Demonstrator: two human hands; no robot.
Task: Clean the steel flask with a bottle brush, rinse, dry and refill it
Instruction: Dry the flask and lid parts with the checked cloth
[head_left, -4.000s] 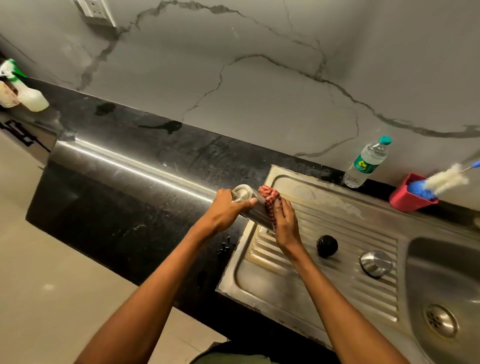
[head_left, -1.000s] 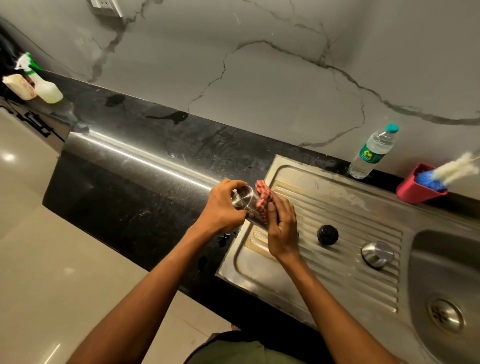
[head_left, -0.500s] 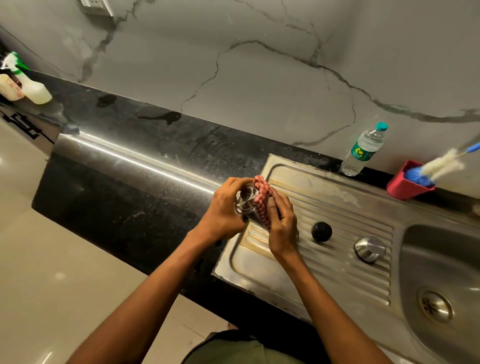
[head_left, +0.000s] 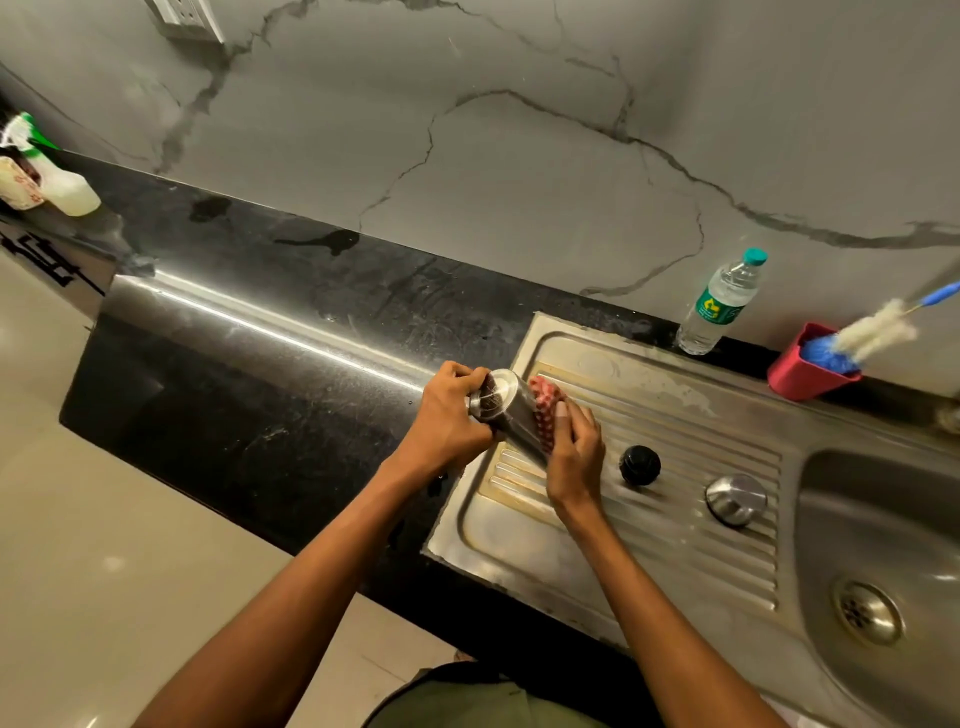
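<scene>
The steel flask lies tilted above the left end of the drainboard. My left hand grips its near end. My right hand presses a red checked cloth around the flask's body. The flask's black stopper and steel cap stand on the drainboard to the right. The bottle brush leans in a red cup by the wall. A plastic water bottle stands beside it.
The sink basin with its drain lies at the right. A black counter stretches left, with a spray bottle at its far end. A marbled wall rises behind. Pale floor shows below the counter edge.
The flask has turned in my hands and its end now faces up. The cloth has slid along its body. Both hands stay at the drainboard's left end.
</scene>
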